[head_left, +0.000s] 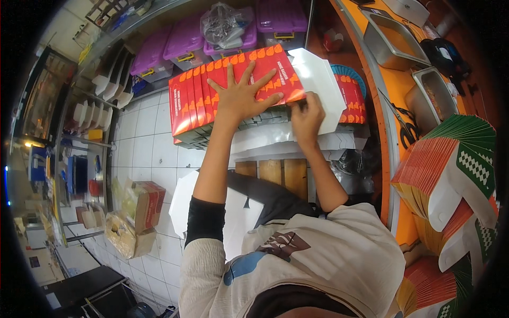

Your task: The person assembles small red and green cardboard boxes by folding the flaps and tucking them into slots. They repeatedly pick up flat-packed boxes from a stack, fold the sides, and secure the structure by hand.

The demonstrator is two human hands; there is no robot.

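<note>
A row of red printed cardboard pieces, overlapping like folded flat cartons, lies in front of me. My left hand rests flat on top of them with its fingers spread. At the near right corner of the row, my right hand is closed, thumb and fingers pinching the edge of the red cardboard. Its palm and inner fingers are turned out of sight. A large white card sheet sticks out beyond the right end of the row. Another white card sheet lies by my lap, partly behind my left arm.
Purple-lidded bins stand at the back, one topped by a clear plastic bag. On the orange table at right are steel trays, scissors and fanned stacks of patterned cartons. An opened cardboard box sits at left.
</note>
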